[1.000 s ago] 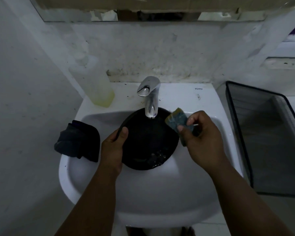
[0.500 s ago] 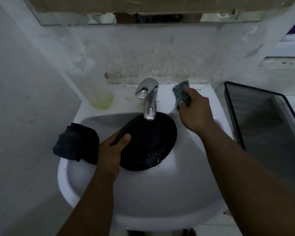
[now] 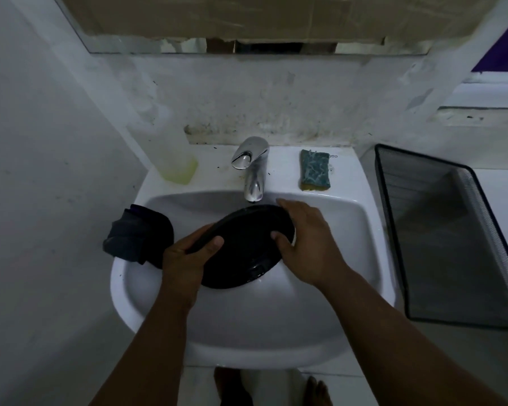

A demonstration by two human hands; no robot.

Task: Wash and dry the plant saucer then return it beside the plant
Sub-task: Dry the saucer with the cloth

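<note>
Your left hand point(image 3: 185, 259) grips the saucer point(image 3: 244, 247) rim — thumb on top | right hand point(image 3: 305, 241) clasps the opposite edge — both forearms extended.

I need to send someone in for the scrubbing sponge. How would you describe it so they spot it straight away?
Start at the white sink and find the chrome tap at its back. The sponge lies flat on the ledge just right of the tap, with nothing touching it. It is a small rectangle, mottled teal on top with a yellow layer beneath, unlike the dark cloth draped over the left rim.
</note>
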